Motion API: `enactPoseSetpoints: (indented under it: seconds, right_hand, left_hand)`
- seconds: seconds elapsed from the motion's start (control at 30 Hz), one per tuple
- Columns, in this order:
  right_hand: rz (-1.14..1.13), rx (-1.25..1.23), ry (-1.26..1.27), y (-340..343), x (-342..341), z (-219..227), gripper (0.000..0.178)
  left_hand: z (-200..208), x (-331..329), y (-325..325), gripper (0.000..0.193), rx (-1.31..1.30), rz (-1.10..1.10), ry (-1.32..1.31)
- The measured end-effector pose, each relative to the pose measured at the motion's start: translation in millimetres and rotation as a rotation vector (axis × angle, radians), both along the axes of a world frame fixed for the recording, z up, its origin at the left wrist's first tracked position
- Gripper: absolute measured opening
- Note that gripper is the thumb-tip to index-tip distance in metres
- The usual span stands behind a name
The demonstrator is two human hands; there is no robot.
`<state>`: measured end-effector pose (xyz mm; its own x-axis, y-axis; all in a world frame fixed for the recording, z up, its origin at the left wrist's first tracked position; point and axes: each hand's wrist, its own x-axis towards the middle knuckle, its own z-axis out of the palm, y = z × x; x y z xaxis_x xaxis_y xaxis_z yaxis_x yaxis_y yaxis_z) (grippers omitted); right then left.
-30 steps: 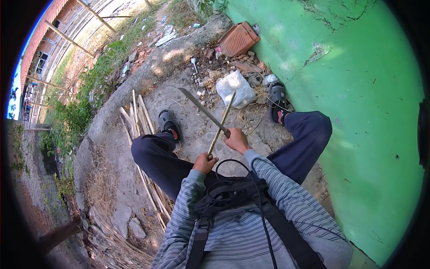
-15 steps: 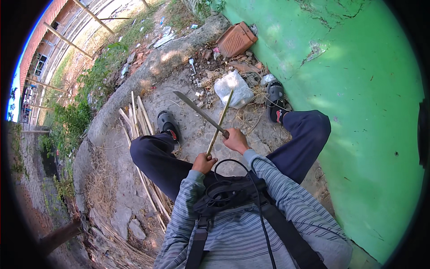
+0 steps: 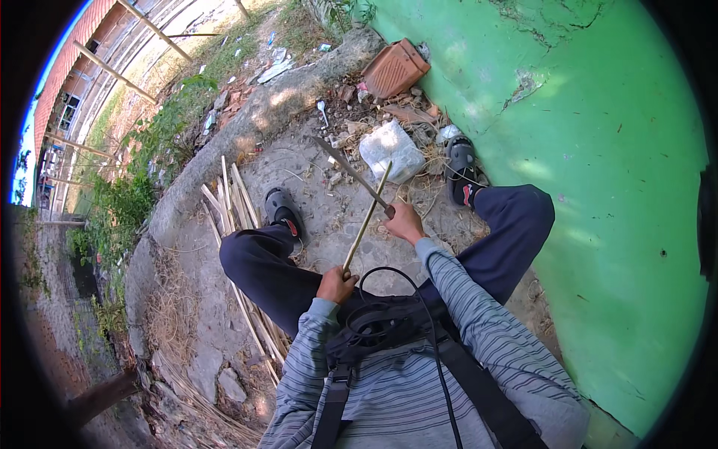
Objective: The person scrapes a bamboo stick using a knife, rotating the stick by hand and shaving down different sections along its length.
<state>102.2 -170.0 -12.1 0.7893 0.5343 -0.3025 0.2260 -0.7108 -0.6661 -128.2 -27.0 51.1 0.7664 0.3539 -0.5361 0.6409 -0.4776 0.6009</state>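
Left of frame: bundle of pale split bamboo strips [image 3: 233,200] lying on the dirt ground [image 3: 329,224], beside the left black sandal [image 3: 283,210]. Centre: left hand [image 3: 336,285] closed around the lower end of a thin pale bamboo stick [image 3: 367,218], which runs up and to the right toward centre frame. Right hand [image 3: 404,221] closed on the handle of a long dark-bladed machete [image 3: 350,173]; blade points toward upper left and crosses the stick near its upper part, contact there. Above: white crumpled plastic bag [image 3: 390,150], reddish-brown ridged clay tile [image 3: 395,68]. Right: green painted wall [image 3: 598,150].
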Motion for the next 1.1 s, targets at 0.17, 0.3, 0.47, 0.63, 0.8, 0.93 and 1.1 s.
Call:
enactPoseSetpoints:
  seconds: [0.17,0.3,0.47,0.63,0.8,0.93,1.1]
  right_hand:
    - [-0.153,0.055,-0.038,-10.8,7.5,-23.2,0.024]
    - [-0.195,0.101,0.034,-9.5,-9.9,-32.2,0.026]
    - [-0.169,0.079,0.102,-7.4,-22.5,-36.5,0.03]
    - [-0.108,0.068,0.132,-2.9,-29.8,-21.2,0.03]
    - [-0.098,0.169,0.15,-2.0,-32.2,-19.5,0.033]
    - [-0.02,0.217,0.18,2.7,-39.1,0.3,0.044]
    - [0.082,0.232,0.246,5.1,-42.4,10.9,0.057]
  left_hand:
    - [9.4,-4.8,-7.3,0.042,0.01,-0.012,0.009]
    - [19.4,0.3,-5.8,0.051,0.046,-0.016,0.105]
    - [13.4,4.7,10.0,0.054,0.099,-0.022,0.098]
    - [-2.6,12.5,12.0,0.051,0.166,0.042,0.075]
    - [-0.2,23.7,15.7,0.051,0.08,0.03,-0.063]
    - [-11.6,23.3,23.7,0.052,-0.143,0.149,-0.006]
    - [-16.4,29.0,30.7,0.05,-0.533,0.364,0.121]
